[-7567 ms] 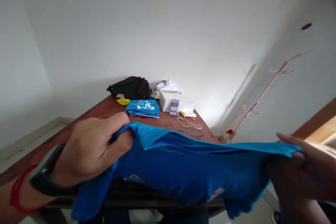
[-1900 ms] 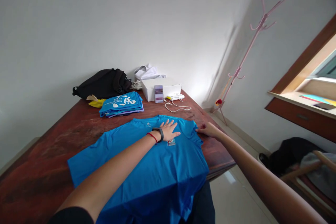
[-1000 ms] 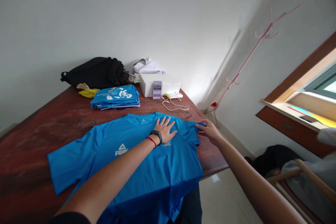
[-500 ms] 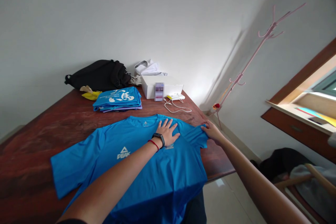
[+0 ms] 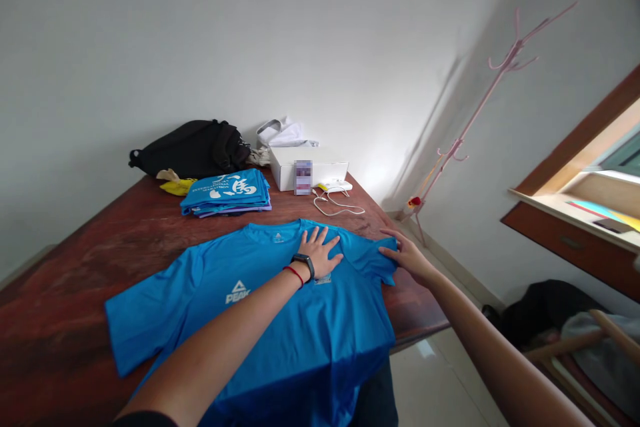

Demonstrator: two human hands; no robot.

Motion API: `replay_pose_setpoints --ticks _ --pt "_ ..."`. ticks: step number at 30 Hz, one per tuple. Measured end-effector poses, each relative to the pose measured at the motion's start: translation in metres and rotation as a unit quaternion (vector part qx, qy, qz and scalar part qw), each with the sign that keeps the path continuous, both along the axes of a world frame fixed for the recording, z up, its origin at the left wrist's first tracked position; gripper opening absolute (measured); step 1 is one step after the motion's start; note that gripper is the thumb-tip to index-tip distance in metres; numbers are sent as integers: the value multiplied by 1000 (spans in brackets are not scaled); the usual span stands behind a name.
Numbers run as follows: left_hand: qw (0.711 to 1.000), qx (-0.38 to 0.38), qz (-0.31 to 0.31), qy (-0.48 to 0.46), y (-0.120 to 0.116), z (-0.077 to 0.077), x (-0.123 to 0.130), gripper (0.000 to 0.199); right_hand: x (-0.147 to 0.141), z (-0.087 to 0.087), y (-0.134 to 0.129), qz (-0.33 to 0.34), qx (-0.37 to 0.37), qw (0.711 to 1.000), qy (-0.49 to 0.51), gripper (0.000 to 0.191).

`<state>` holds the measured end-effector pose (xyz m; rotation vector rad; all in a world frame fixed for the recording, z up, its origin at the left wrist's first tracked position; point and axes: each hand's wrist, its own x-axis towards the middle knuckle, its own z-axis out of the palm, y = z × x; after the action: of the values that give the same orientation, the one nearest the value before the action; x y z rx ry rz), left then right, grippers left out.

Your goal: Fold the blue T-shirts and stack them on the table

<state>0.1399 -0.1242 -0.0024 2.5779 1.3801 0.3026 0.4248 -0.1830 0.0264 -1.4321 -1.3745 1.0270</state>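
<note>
A blue T-shirt [image 5: 300, 320] with a white PEAK print lies spread on the dark red wooden table [image 5: 65, 293], its lower part hanging over the near edge. My left hand [image 5: 319, 253], with a black watch and a red cord at the wrist, rests flat on the upper chest of the shirt, fingers spread. At the sleeve on the right, my right hand [image 5: 403, 255] has its fingers apart, touching the sleeve's edge. Behind the shirt sits a stack of folded blue shirts [image 5: 227, 192] with white lettering.
At the back are a black bag [image 5: 190, 147], a yellow item [image 5: 177, 187], a white box [image 5: 285, 170], white cloth [image 5: 287, 132] and a white device [image 5: 336, 185] with a cable. A pink coat stand [image 5: 483, 103] leans in view beyond the table's right side.
My right hand's fingers have opened from their pinch on the sleeve edge, and the sleeve has bunched slightly. My left hand has stayed flat in place. The view has shifted slightly.
</note>
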Motion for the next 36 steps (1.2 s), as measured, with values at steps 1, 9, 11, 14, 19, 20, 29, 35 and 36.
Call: replay_pose_setpoints --ticks 1,9,11,14,19,20,29,35,36 --pt "1000 -5 -2 0 0 0 0 69 -1 1 2 -15 -6 999 28 77" --pt "998 -60 -11 30 3 10 3 80 -10 -2 17 -107 0 987 116 59" --pt "997 -68 -10 34 3 11 4 83 -14 -2 16 -111 1 986 125 58" --pt "998 -60 -18 24 5 9 2 85 -22 3 11 -113 4 984 140 56" --pt "986 -104 -9 -126 11 10 -1 69 -39 25 8 -94 14 987 127 50" --pt "977 -121 -2 -173 12 13 -1 65 -44 30 9 -88 16 989 119 48" --pt "890 -287 35 -353 -4 57 -16 65 -110 50 26 91 -4 996 -5 37" --pt "720 -559 101 -398 8 62 -32 58 -150 26 31 180 -48 982 14 38" --pt "732 -553 101 -385 10 61 -33 53 -153 23 29 188 -54 980 22 36"
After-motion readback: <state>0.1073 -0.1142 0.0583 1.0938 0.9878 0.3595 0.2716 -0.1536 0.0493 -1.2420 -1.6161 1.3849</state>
